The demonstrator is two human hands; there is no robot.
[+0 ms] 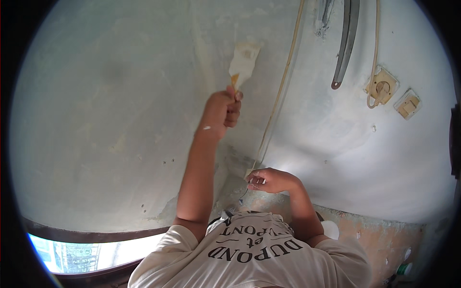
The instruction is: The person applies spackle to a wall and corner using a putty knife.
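My left arm is stretched up, and my left hand (222, 111) is closed round the handle of a putty knife (244, 60). Its broad blade is coated in white and lies at or just off the grey-white wall (134, 96); contact cannot be made out. A yellowish patch shows near the handle. Lower down and to the right, my right hand (273, 180) is bent in front of my chest with fingers curled and specked white. A small pale piece (248, 173) shows by its fingertips; whether the fingers hold anything is hidden.
A thin cable (283, 79) runs down the wall near the corner. To its right are a dark metal bar (345, 48), a socket with a plug (382, 87) and a switch (408, 103). A dark-framed window (86, 254) is at lower left, a green-and-white container (404, 269) at lower right.
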